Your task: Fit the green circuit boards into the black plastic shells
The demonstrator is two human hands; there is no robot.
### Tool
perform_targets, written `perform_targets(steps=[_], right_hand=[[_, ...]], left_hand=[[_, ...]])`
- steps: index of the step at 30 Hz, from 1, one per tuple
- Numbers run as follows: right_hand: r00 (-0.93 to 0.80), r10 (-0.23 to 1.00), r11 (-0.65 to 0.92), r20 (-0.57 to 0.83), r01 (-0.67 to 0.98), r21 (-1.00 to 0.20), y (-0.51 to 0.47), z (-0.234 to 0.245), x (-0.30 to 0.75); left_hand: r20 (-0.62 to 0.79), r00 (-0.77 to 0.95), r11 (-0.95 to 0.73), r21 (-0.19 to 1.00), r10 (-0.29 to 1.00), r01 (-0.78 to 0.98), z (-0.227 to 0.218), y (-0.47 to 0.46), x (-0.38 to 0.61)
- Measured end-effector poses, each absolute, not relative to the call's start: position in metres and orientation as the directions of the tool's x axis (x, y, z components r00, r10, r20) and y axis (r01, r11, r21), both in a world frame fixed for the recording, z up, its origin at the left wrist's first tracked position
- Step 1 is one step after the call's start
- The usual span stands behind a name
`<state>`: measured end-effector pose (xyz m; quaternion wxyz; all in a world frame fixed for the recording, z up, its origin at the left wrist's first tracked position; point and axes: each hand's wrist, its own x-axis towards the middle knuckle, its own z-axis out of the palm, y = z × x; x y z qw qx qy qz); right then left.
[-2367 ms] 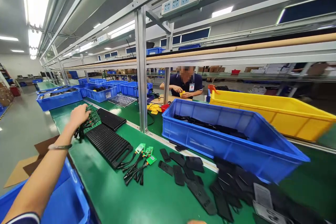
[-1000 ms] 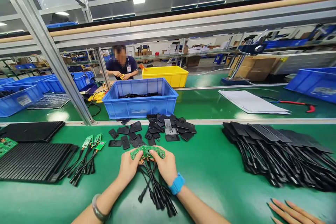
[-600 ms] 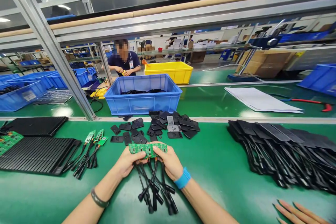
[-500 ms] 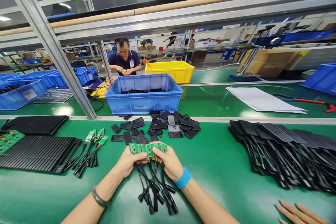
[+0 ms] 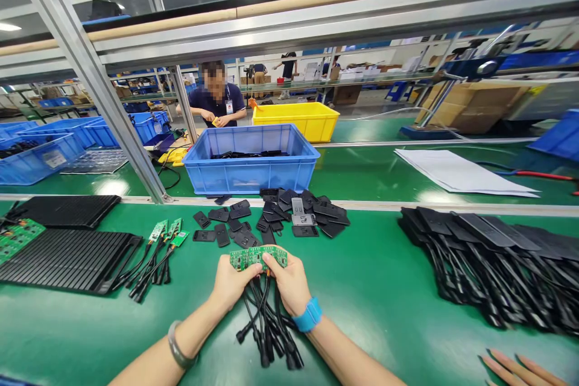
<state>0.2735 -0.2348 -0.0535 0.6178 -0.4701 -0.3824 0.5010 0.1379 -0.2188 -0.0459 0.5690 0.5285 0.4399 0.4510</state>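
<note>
Both of my hands grip a green circuit board panel [image 5: 255, 255], held up above the green table. My left hand [image 5: 231, 280] is closed on its left part, thumb across the front. My right hand [image 5: 289, 277] pinches the right part, its thumb near the board's middle. Several black cables [image 5: 270, 329] with connector ends hang down from the board between my wrists. Just beyond my hands lies a loose pile of small black plastic covers [image 5: 271, 217], a few of them showing a lighter grey face. The fingers behind the panel are hidden.
At left lie several small wired boards [image 5: 169, 238] beside a black ribbed tray [image 5: 76, 262]. A blue bin [image 5: 251, 175] stands behind the covers. Black cabled pieces [image 5: 488, 259] are heaped at right. Another person's fingers [image 5: 515, 367] show at lower right; a co-worker [image 5: 217, 96] is opposite.
My hands have drawn slightly closer together on the panel, and the left hand has shifted a little right. The hanging cables have swung slightly. The view has moved a little.
</note>
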Motion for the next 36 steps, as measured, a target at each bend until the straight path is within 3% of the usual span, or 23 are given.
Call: perform_targets(steps=[3,6,9,13,16,21,24,31,36], right_hand=[[0.317,0.946,0.107,0.072,-0.096,-0.990,-0.236,-0.054,0.271],[0.338,0.939,0.104,0.055,-0.126,-0.987,-0.235,-0.052,0.271],[0.254,0.967,0.063,-0.008,-0.269,-0.961,-0.232,-0.050,0.274],[0.180,0.981,-0.009,-0.074,-0.339,-0.941,-0.230,-0.047,0.276],[0.256,0.960,-0.008,-0.114,-0.384,-0.923,-0.230,-0.044,0.279],[0.201,0.948,-0.095,-0.246,-0.560,-0.823,-0.229,-0.040,0.287],[0.156,0.954,-0.143,-0.255,-0.510,-0.848,-0.230,-0.041,0.287],[0.091,0.991,-0.071,-0.094,-0.226,-0.971,-0.232,-0.046,0.282],[0.058,0.989,-0.107,-0.133,-0.332,-0.937,-0.232,-0.044,0.285]], left_hand=[[0.003,0.119,-0.009,0.998,0.993,0.056,-0.047,-0.222,0.143],[-0.005,0.108,-0.002,0.998,0.994,0.063,-0.043,-0.222,0.146],[-0.086,0.239,0.126,0.980,0.967,-0.156,-0.038,-0.222,0.145],[-0.269,0.401,0.450,0.754,0.876,-0.478,-0.033,-0.220,0.139],[-0.311,0.423,0.513,0.661,0.851,-0.547,-0.032,-0.215,0.133],[-0.248,0.367,0.409,0.782,0.897,-0.471,-0.031,-0.212,0.129],[-0.237,0.398,0.397,0.831,0.886,-0.390,-0.030,-0.213,0.129],[-0.236,0.444,0.386,0.878,0.864,-0.284,-0.030,-0.213,0.130],[-0.237,0.464,0.395,0.875,0.854,-0.280,-0.030,-0.213,0.130]])
